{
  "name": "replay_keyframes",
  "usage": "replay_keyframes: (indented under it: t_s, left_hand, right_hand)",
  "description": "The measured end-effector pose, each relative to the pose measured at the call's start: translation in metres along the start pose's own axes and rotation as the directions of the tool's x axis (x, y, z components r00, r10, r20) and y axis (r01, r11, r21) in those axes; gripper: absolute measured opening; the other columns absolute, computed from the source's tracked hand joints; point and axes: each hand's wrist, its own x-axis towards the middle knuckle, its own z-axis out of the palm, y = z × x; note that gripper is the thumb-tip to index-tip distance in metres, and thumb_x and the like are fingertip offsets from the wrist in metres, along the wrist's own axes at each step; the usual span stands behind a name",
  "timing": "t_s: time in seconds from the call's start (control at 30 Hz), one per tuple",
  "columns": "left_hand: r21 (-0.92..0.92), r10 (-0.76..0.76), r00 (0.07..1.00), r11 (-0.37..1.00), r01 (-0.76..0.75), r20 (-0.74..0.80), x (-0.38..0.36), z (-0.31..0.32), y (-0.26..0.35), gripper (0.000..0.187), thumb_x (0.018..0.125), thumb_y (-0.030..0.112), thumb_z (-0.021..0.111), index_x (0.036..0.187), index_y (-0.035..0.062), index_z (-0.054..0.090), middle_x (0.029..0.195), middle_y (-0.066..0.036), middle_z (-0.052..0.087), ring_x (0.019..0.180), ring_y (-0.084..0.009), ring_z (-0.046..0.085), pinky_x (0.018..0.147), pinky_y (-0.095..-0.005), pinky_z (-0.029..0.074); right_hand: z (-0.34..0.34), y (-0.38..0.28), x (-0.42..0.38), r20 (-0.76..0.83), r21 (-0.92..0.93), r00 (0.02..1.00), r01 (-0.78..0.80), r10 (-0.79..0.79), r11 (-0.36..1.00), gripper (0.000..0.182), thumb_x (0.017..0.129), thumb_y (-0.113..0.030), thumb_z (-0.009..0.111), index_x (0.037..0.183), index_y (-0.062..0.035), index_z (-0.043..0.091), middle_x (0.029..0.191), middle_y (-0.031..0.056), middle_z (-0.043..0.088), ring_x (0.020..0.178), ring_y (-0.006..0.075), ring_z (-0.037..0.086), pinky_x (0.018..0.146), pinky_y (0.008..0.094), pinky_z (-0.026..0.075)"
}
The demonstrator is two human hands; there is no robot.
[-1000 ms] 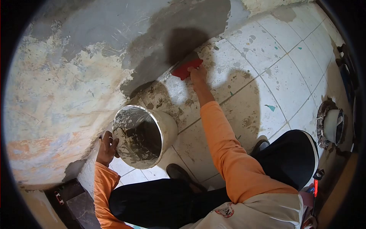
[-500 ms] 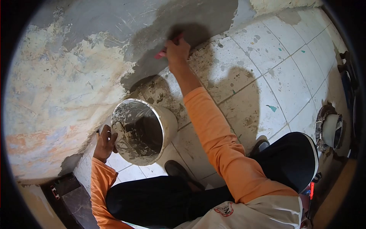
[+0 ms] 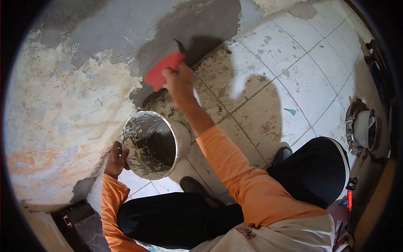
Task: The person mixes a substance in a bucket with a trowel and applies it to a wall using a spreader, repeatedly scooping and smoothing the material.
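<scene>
My right hand (image 3: 180, 84) grips a red plastic scraper (image 3: 161, 72), its broad face turned up, close to the wall. Dark wet plaster (image 3: 197, 25) coats the wall just beyond it. My left hand (image 3: 116, 159) is closed on the near left edge of a whitish bucket (image 3: 181, 140), which tilts with its mouth toward me. Grey mortar (image 3: 161, 147) lies inside the bucket and smears its inner wall. Part of my left fingers is hidden behind the bucket's edge.
White floor tiles (image 3: 310, 80) carry mortar splashes and small green scraps (image 3: 290, 111). Bare, peeling wall (image 3: 75, 113) rises on the left. Over at the right sits a round, mortar-crusted container (image 3: 361, 130). My bent knees and shoes (image 3: 195, 187) frame the bucket.
My right hand has drawn back from the wall toward the bucket, and the red scraper has turned so its flat face shows. My left hand stays on the bucket.
</scene>
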Motion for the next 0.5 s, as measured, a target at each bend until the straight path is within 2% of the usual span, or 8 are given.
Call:
replay_keyframes:
  t_s: [0.03, 0.1, 0.17, 0.23, 0.37, 0.47, 0.5]
  left_hand:
    - [0.003, -0.003, 1.000, 1.000, 0.003, 0.000, 0.001, -0.001, 0.001, 0.024, 0.103, 0.016, 0.058, 0.115, 0.0000, 0.044, 0.082, -0.020, 0.068, 0.050, -0.0238, 0.064, 0.040, -0.0336, 0.050]
    - [0.002, -0.009, 1.000, 1.000, 0.009, 0.020, 0.000, -0.002, -0.001, 0.022, 0.103, 0.014, 0.058, 0.114, 0.0001, 0.044, 0.082, -0.021, 0.068, 0.050, -0.0235, 0.063, 0.039, -0.0331, 0.050]
    - [0.013, -0.021, 1.000, 1.000, 0.021, 0.007, -0.001, 0.000, 0.003, 0.022, 0.103, 0.014, 0.058, 0.113, 0.0000, 0.044, 0.082, -0.021, 0.068, 0.050, -0.0234, 0.063, 0.039, -0.0330, 0.050]
    - [0.020, -0.026, 1.000, 0.999, 0.026, -0.004, 0.003, -0.002, 0.003, 0.021, 0.103, 0.013, 0.057, 0.113, -0.0001, 0.044, 0.082, -0.020, 0.067, 0.050, -0.0232, 0.063, 0.039, -0.0330, 0.050]
    - [0.015, -0.034, 0.999, 0.999, 0.034, -0.005, 0.005, 0.000, -0.001, 0.021, 0.103, 0.013, 0.058, 0.112, -0.0002, 0.045, 0.081, -0.019, 0.066, 0.048, -0.0230, 0.062, 0.039, -0.0326, 0.048]
    - [0.011, -0.018, 1.000, 1.000, 0.019, -0.016, 0.006, -0.001, 0.001, 0.021, 0.102, 0.013, 0.058, 0.111, -0.0004, 0.045, 0.078, -0.019, 0.066, 0.047, -0.0234, 0.061, 0.038, -0.0325, 0.047]
    - [0.010, -0.005, 1.000, 1.000, 0.005, -0.024, 0.006, 0.000, 0.001, 0.021, 0.102, 0.014, 0.058, 0.110, -0.0005, 0.046, 0.077, -0.019, 0.066, 0.046, -0.0237, 0.061, 0.038, -0.0326, 0.047]
  right_hand:
    - [-0.014, 0.009, -0.002, 0.028, 0.222, 0.985, -0.171, 0.169, 0.960, 0.023, 0.090, -0.004, 0.065, 0.113, -0.0018, 0.066, 0.098, 0.0097, 0.070, 0.090, 0.0205, 0.071, 0.065, 0.0354, 0.063]
    - [-0.053, 0.042, 0.010, -0.012, 0.161, 0.942, -0.330, 0.337, 0.930, 0.029, 0.090, -0.004, 0.065, 0.118, -0.0023, 0.067, 0.104, 0.0106, 0.070, 0.093, 0.0227, 0.072, 0.070, 0.0354, 0.066]
    - [-0.088, 0.090, 0.035, -0.091, 0.182, 0.921, -0.359, 0.379, 0.915, 0.028, 0.089, -0.004, 0.066, 0.117, -0.0010, 0.067, 0.104, 0.0106, 0.070, 0.089, 0.0216, 0.072, 0.067, 0.0340, 0.065]
    - [-0.123, 0.134, 0.064, -0.158, -0.069, 0.955, -0.266, 0.252, 0.962, 0.029, 0.088, -0.004, 0.068, 0.117, 0.0000, 0.067, 0.103, 0.0107, 0.071, 0.086, 0.0220, 0.073, 0.065, 0.0348, 0.065]
    - [-0.140, 0.128, 0.103, -0.177, -0.088, 0.926, -0.353, 0.334, 0.931, 0.029, 0.087, -0.004, 0.069, 0.117, -0.0005, 0.068, 0.101, 0.0104, 0.071, 0.082, 0.0224, 0.072, 0.063, 0.0359, 0.064]
    - [-0.139, 0.144, 0.133, -0.130, -0.148, 0.898, -0.437, 0.420, 0.887, 0.029, 0.087, -0.004, 0.068, 0.116, -0.0007, 0.068, 0.103, 0.0104, 0.071, 0.084, 0.0231, 0.072, 0.064, 0.0370, 0.065]
    - [-0.127, 0.126, 0.135, -0.117, -0.082, 0.896, -0.439, 0.429, 0.895, 0.029, 0.087, -0.004, 0.068, 0.116, 0.0011, 0.067, 0.104, 0.0119, 0.070, 0.085, 0.0241, 0.072, 0.065, 0.0376, 0.066]
